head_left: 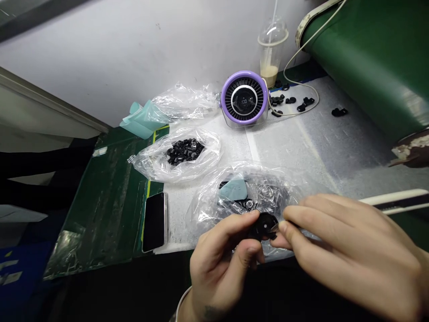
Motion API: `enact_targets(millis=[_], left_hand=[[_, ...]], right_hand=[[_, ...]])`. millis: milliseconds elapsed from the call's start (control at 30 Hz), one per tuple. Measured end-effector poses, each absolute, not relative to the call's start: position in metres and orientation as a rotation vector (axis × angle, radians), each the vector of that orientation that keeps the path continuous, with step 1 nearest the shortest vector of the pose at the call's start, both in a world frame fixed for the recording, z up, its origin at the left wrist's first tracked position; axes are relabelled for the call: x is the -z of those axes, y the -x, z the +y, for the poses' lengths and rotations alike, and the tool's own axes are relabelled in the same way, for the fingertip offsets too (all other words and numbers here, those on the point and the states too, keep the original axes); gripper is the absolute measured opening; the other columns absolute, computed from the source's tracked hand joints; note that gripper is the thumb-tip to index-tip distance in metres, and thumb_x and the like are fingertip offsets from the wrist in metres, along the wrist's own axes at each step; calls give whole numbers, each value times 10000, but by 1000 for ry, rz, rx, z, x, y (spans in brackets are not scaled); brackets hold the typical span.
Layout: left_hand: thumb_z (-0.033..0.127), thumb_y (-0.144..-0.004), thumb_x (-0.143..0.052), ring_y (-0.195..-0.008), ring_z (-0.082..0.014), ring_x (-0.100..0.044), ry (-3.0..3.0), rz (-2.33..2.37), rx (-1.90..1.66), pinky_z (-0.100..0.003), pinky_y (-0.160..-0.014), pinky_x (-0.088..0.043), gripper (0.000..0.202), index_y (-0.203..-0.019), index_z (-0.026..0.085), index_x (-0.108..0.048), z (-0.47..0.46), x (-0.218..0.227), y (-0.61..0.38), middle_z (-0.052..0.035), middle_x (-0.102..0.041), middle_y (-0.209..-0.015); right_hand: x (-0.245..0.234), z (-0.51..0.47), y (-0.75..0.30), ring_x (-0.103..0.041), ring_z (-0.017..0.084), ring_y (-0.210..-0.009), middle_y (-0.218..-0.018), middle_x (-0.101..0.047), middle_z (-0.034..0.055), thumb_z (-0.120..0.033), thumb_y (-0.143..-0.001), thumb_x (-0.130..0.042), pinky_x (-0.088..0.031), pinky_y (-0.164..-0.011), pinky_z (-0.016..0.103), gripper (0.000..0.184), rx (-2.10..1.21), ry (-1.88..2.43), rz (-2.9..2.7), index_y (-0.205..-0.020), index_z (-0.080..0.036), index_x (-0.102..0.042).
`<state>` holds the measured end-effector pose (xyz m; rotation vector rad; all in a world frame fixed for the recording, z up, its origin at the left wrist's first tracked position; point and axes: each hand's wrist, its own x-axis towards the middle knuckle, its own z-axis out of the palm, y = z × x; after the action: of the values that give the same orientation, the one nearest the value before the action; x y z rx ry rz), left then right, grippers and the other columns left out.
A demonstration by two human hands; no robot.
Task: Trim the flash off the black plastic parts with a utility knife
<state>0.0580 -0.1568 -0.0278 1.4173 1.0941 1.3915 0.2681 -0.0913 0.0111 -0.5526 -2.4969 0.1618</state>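
Note:
Both of my hands meet at the near edge of the white work surface (321,152). My left hand (219,264) pinches a small round black plastic part (264,226) between thumb and fingers. My right hand (348,255) comes in from the right, its fingertips pressed together against the same part's right side. Just behind the hands lies an open clear plastic bag (244,192) holding more black parts and a pale blue slip.
A second clear bag of small black pieces (184,150) lies farther back left. A black phone (154,222) rests on the green mat. A purple desk fan (244,99), a plastic cup (271,51), loose black parts (339,112) and a green conveyor (375,58) stand behind.

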Motion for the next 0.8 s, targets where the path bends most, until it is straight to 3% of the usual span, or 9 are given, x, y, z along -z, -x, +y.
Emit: enact_targets(millis=[400, 567, 800], left_hand=[[148, -1014, -641, -583, -107, -658, -1521, 1089, -1344, -191, -519, -554, 371, -1369, 242, -693, -155, 27, -54, -27, -703, -827], [162, -1024, -629, -621, -121, -658, -1574, 1063, -1303, -219, -568, -555, 381, -1392, 250, -674, -154, 25, -52, -17, -688, -794], [167, -1027, -619, -625, -129, -671, -1657, 1050, -1286, -231, -587, -571, 353, -1373, 206, -679, -154, 24, -51, -37, -705, -826]], right_hand=[[-2, -93, -269, -649, 215, -802, -829, -686, 54, -159, -1009, -527, -585, -733, 374, 284, -185, 557, -2408, -755, -241, -623], [-3, -92, -270, -651, 226, -753, -832, -703, 72, -141, -1017, -469, -559, -683, 420, 377, -77, 500, -2416, -680, -258, -590], [-4, -91, -271, -693, 263, -838, -872, -720, 83, -156, -986, -502, -533, -655, 456, 338, -12, 439, -2436, -671, -274, -535]])
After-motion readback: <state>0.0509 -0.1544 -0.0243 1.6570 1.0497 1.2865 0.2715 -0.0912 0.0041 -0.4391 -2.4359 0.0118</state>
